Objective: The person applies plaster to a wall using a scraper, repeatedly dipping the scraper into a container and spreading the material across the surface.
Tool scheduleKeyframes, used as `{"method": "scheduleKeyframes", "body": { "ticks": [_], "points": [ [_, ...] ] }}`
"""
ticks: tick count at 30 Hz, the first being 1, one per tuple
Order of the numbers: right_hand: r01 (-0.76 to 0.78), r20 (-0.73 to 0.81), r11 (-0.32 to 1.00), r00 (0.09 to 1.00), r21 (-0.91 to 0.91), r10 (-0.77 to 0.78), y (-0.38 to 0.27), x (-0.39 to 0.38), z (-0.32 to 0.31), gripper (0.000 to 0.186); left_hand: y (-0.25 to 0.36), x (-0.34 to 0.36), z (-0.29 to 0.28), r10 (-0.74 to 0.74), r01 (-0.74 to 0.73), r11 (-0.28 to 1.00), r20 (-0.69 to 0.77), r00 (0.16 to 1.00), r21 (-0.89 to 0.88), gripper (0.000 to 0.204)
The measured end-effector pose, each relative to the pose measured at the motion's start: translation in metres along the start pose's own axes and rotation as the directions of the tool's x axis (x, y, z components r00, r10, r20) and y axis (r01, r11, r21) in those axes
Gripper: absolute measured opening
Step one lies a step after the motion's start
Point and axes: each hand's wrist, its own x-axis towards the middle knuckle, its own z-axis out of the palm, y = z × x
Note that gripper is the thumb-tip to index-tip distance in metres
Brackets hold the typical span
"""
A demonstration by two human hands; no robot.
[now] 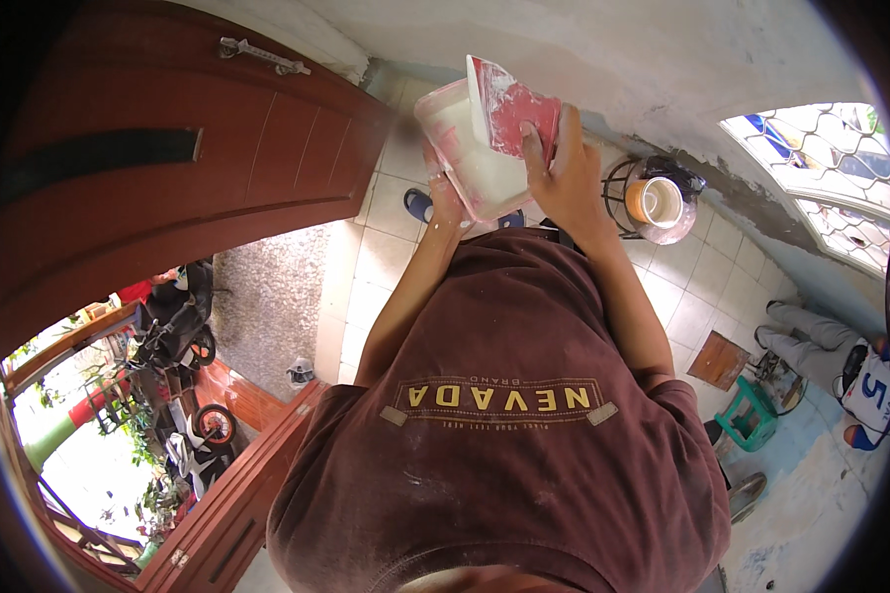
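My left hand (446, 201) grips the near left side of a shallow red plastic tray (449, 148), smeared with white, that holds pale wet putty (499, 180). In my right hand (568, 188) is a flat red putty spreader (513, 111), pinched between thumb and fingers. White residue coats part of the spreader's face. It is tilted up over the tray's far right part and hides some of the putty; whether its lower edge touches the putty I cannot tell.
A reddish-brown door (287, 148) stands at the left by a doorway, with motorcycles (203, 435) outside. To the right, a round stand (663, 233) bears an orange-and-white tub (655, 204) near the wall. Farther right are a green stool (747, 415) and another person (841, 361).
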Motion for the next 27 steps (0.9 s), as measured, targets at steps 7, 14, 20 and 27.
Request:
{"method": "scheduleKeyframes", "body": {
  "ticks": [7,14,20,27],
  "points": [
    [0.292,0.153,0.881,0.956,-0.373,-0.252,0.008,-0.015,0.011,0.027,-0.004,0.006,-0.016,-0.027,0.029,0.98,0.014,1.0,-0.196,0.074],
    [0.235,-0.043,0.96,0.969,-0.155,-0.244,0.0,-0.016,0.009,0.025,-0.004,0.002,-0.017,0.073,-0.071,0.985,0.008,0.997,-0.156,0.069],
    [0.094,0.089,0.988,0.993,-0.121,-0.084,-0.011,-0.013,0.002,0.032,-0.015,-0.004,-0.044,-0.001,0.06,0.923,0.153,0.988,-0.38,0.062],
    [0.163,0.161,0.953,0.979,-0.254,-0.125,-0.004,-0.023,0.016,0.042,-0.026,-0.009,-0.06,-0.053,0.121,0.908,0.177,0.983,-0.4,0.062]
  ]
}}
